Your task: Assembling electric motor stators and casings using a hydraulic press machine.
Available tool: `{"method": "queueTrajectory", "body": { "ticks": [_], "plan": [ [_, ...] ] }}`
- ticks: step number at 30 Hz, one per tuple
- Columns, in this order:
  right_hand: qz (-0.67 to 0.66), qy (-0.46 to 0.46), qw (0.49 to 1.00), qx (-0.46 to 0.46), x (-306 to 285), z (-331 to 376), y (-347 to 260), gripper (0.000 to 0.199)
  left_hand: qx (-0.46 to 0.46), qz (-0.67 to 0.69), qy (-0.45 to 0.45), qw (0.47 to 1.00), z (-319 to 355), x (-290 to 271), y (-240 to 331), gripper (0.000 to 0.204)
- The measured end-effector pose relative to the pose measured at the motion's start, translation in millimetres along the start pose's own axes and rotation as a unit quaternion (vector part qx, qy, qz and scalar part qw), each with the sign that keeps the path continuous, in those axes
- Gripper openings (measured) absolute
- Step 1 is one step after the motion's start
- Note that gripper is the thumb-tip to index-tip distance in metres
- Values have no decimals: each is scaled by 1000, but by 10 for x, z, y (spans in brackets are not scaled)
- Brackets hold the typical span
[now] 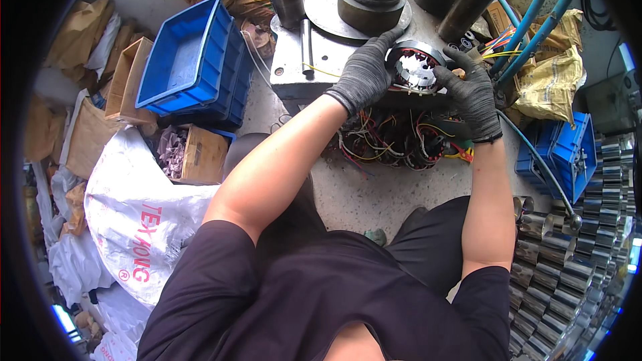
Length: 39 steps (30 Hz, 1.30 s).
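A motor stator [420, 47], a dark ring with toothed, bright silvery parts inside, is between my two hands at the front edge of the metal press table [289, 65]. My left hand [366, 72], in a grey knit glove, grips its left side, the index finger stretched toward the press ram. On its right side my right hand [473, 97], gloved alike, holds the rim with thumb and fingers. Behind it stands the thick press ram [372, 0] on a round plate [325, 10]. A short metal rod [307, 47] stands on the table to the left.
Several wound stators with coloured wires [391, 140] lie below the table edge. Stacked blue crates [180, 60] stand at left, beside a white sack [150, 220]. At right are another blue crate [558, 157], blue hoses [538, 17] and rows of shiny metal cylinders [558, 254].
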State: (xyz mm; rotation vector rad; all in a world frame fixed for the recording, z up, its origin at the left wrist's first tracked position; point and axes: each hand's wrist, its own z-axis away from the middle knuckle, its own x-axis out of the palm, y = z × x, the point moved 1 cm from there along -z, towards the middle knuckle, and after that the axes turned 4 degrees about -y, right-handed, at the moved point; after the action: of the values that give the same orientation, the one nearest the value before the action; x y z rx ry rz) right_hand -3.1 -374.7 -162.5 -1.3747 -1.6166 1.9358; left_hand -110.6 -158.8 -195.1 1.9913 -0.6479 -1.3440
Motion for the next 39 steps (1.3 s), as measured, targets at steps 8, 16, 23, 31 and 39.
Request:
{"method": "queueTrajectory", "body": {
  "ticks": [8,16,23,31,39],
  "plan": [
    [-6,38,999,-11,265,131,-90,82,23,49,21,998,210,52,213,74],
    [-281,41,957,64,394,134,-225,57,-6,17,-3,1000,176,131,169,85],
    [-352,184,916,-57,10,203,-374,34,25,-28,-66,997,76,-116,133,87],
    [-439,111,851,-267,335,-31,-516,22,47,7,-27,999,87,-71,148,83],
    [-405,77,870,-269,519,-39,-631,20,111,-12,-65,992,-15,-151,73,83]
  ]
}}
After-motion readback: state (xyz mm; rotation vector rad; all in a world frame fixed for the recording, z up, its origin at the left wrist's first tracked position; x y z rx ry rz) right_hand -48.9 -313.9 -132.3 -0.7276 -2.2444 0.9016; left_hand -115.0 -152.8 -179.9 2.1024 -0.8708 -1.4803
